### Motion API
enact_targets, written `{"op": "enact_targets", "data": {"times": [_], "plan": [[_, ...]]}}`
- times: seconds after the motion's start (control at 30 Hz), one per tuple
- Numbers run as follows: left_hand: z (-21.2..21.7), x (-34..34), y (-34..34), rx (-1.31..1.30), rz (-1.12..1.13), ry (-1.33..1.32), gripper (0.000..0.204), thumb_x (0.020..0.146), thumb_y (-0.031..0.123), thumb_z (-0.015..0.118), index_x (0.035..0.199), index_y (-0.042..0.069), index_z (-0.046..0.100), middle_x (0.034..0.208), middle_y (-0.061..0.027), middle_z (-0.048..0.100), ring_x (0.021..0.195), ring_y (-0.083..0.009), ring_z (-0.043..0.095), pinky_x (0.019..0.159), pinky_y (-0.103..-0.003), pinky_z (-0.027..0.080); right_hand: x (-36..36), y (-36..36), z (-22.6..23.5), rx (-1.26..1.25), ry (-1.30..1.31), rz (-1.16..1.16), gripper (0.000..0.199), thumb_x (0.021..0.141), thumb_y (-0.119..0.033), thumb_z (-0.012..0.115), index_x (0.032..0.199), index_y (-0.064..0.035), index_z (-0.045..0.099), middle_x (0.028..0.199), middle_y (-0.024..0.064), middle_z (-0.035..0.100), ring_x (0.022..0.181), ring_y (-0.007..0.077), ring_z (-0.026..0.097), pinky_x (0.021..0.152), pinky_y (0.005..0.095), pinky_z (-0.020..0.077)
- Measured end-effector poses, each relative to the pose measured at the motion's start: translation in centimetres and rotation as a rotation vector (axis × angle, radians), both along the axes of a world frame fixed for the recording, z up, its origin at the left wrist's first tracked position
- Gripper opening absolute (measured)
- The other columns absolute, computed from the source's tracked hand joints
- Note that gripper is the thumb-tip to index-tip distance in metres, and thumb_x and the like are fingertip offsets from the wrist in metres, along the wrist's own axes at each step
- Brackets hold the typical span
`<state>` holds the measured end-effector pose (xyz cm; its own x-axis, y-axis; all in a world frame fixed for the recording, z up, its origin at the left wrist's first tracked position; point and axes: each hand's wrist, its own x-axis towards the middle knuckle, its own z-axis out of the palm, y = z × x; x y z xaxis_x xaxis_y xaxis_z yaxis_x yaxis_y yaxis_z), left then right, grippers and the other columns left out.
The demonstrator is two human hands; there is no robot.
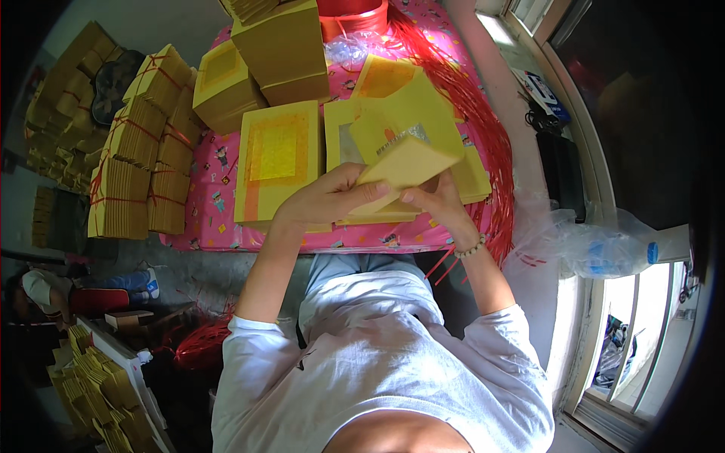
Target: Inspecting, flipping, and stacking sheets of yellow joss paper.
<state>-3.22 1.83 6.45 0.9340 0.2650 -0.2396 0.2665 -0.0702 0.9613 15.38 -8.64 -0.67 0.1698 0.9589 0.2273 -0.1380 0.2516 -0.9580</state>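
Observation:
Between my two hands is a folded piece of yellow paper (411,162), tilted above the table. My left hand (332,198) is closed on its left end, with the thumb on the near face. My right hand (442,202), a beaded bracelet at its wrist, grips the lower right side, its thumb toward the other thumb. Beyond the hands, a yellow sheet (377,124) with a silvery patch leans over stacks of yellow paper. To the left stands a stack (281,151) with a gold square on its top sheet. Part of the folded paper is hidden by my fingers.
A pink patterned cloth (215,204) covers the table. Taller yellow stacks (279,45) and a red tub (351,19) stand at the back. Red strands (483,128) hang along the right edge. Tied bundles (121,189) are piled at left. Another person (53,291) is at far left.

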Motion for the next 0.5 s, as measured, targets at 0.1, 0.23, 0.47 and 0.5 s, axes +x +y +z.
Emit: {"op": "enact_targets", "data": {"times": [0.1, 0.23, 0.47, 0.5], "plan": [[-0.5, 0.9, -1.5, 0.076, 0.239, -0.269, 0.03, 0.094, 0.025, 0.053, 0.111, 0.0, 0.056, 0.082, -0.0018, 0.057, 0.076, -0.0079, 0.049, 0.067, -0.025, 0.043, -0.2, 0.7, 0.6, 0.15, 0.091, -0.017, 0.072, 0.071, -0.005, 0.078, 0.13, -0.0014, 0.037, 0.124, 0.0081, 0.049, 0.119, 0.0189, 0.046, 0.104, 0.0342, 0.0337], [-0.4, 2.1, -2.2, 0.465, 0.481, -0.458, 0.028, 0.085, 0.018, 0.063, 0.104, -0.002, 0.057, 0.093, -0.0135, 0.061, 0.083, -0.0249, 0.058, 0.074, -0.033, 0.045, -0.6, 0.5, 1.4, 0.085, -0.056, -0.049, 0.071, 0.072, 0.0, 0.074, 0.13, -0.0024, 0.035, 0.122, 0.009, 0.05, 0.115, 0.0182, 0.049, 0.1, 0.033, 0.0388], [-0.9, 2.5, -2.7, 1.074, 0.761, -0.511, 0.025, 0.077, 0.014, 0.071, 0.097, 0.002, 0.063, 0.12, -0.0131, 0.049, 0.111, -0.0279, 0.048, 0.088, -0.034, 0.04, -1.4, 0.3, 2.5, 0.155, 0.043, -0.191, 0.068, 0.071, 0.003, 0.074, 0.127, -0.0025, 0.035, 0.119, 0.0083, 0.05, 0.111, 0.0165, 0.052, 0.095, 0.0307, 0.0431], [-1.9, 2.5, -2.1, 0.866, 0.721, -0.566, 0.026, 0.077, 0.014, 0.072, 0.099, 0.002, 0.064, 0.121, -0.0116, 0.049, 0.113, -0.0257, 0.047, 0.092, -0.034, 0.038, -1.6, 0.2, 2.6, 0.157, 0.042, -0.188, 0.068, 0.071, 0.003, 0.074, 0.127, -0.0025, 0.035, 0.119, 0.0083, 0.05, 0.111, 0.0165, 0.052, 0.095, 0.0307, 0.0431]]}}
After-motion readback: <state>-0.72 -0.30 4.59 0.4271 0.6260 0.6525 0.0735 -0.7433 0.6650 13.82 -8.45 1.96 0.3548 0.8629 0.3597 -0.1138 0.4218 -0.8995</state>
